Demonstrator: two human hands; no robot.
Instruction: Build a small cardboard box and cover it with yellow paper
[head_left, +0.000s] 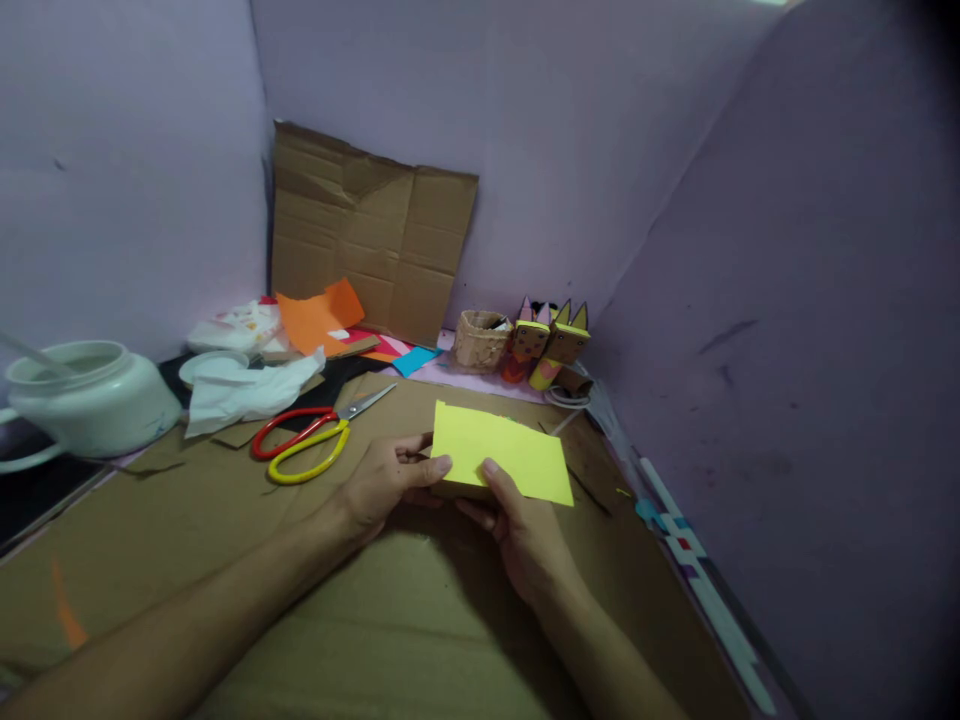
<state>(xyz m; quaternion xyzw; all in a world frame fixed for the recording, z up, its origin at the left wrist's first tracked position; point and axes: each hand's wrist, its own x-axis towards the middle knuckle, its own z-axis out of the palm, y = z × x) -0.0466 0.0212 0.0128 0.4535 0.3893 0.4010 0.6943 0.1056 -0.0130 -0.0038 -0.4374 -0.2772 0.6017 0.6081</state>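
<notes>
A piece of yellow paper (501, 448) is held up over the cardboard sheet, with a brown cardboard edge showing under its near left side. My left hand (390, 478) pinches its left end, thumb on top and fingers beneath. At the near edge, my right hand (517, 520) grips it too, thumb pressed on the yellow face. What the fingers underneath touch is hidden. Left of my hands lie scissors (330, 432) with one red and one yellow handle, blades parted a little.
A white pot (94, 405) stands at left, near crumpled white tissue (247, 395). Orange paper (319, 315) and a blue scrap (415, 361) lie at the back, before an upright cardboard panel (371, 235). A woven basket (481, 343) sits beside animal-shaped paper figures (555, 345). Walls close in behind and right.
</notes>
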